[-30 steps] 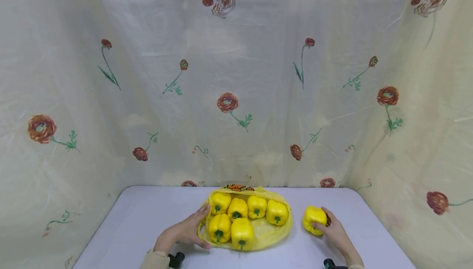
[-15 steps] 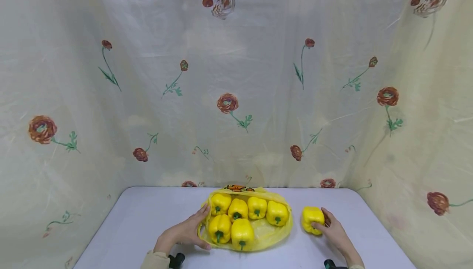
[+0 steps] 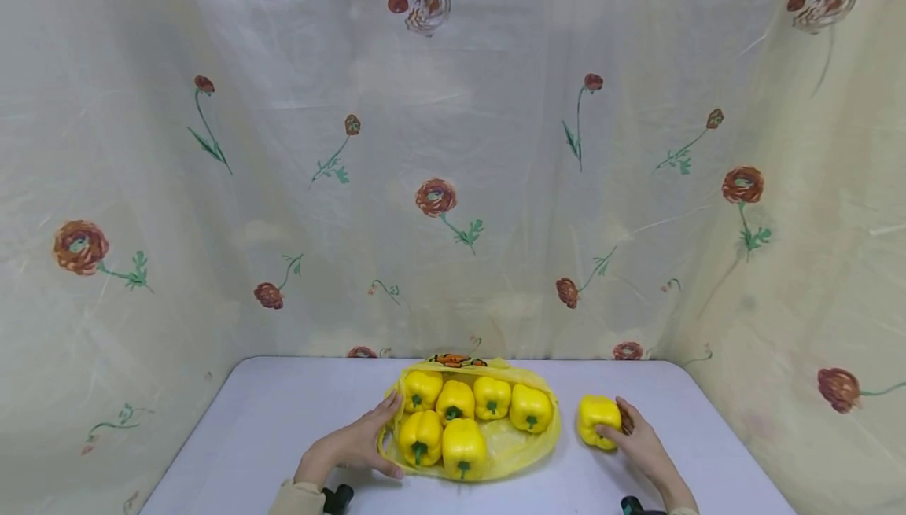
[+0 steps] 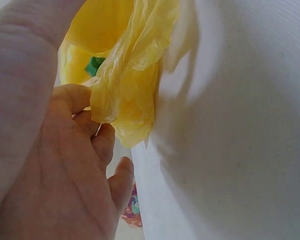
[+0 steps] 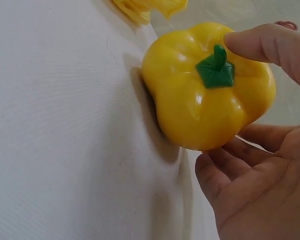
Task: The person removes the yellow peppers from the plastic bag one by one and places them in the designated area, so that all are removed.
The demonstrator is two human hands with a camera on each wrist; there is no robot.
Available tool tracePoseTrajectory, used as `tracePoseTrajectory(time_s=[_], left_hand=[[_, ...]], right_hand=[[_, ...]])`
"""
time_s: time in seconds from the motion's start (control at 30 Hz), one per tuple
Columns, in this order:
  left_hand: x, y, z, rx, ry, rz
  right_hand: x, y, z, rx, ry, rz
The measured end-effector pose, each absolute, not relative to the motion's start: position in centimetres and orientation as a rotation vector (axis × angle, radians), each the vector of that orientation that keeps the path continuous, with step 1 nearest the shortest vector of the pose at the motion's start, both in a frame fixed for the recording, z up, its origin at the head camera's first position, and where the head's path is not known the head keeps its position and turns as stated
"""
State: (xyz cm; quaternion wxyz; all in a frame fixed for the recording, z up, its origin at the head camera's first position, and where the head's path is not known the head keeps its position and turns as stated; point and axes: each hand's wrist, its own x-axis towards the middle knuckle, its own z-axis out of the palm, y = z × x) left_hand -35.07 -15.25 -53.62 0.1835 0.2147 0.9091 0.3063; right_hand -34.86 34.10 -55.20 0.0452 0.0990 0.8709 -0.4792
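In the head view a yellow plastic bag [image 3: 513, 452] lies at the middle of the table with its mouth toward me. Several yellow bell peppers with green stems, such as the front one [image 3: 463, 446], sit inside. My left hand [image 3: 359, 438] is at the bag's left side, its curled fingers [image 4: 77, 99] on the crumpled plastic edge. To the right of the bag, my right hand [image 3: 640, 443] holds another yellow bell pepper [image 5: 205, 115]. The thumb presses near its green stem and the fingers reach round the far side. Whether that pepper touches the table is hard to tell.
A white-covered table [image 3: 276, 397] carries everything. Flower-patterned curtains [image 3: 495, 185] hang behind it and at both sides. Dark wrist devices [image 3: 340, 497] show below the hands at the near edge.
The pepper in my right hand has shifted very slightly left compared with one second ago. My left hand and the bag stay as they were.
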Motion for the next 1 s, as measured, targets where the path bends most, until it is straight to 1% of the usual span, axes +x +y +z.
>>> tracePoseTrajectory(time_s=[0.4,0.73,1.0], left_hand=[[-35.0,-15.1,-53.5,0.581,2.577,0.855],[-35.2,-15.2,-53.9,0.567,2.563,0.869],[-35.2,-15.2,-53.8,0.581,2.576,0.846]], right_hand=[[-34.7,34.0,-54.8,0.321,2.659,-1.466],[-34.2,34.5,-54.2,0.218,2.715,-1.473],[-33.5,34.4,-52.5,0.170,2.758,-1.481]])
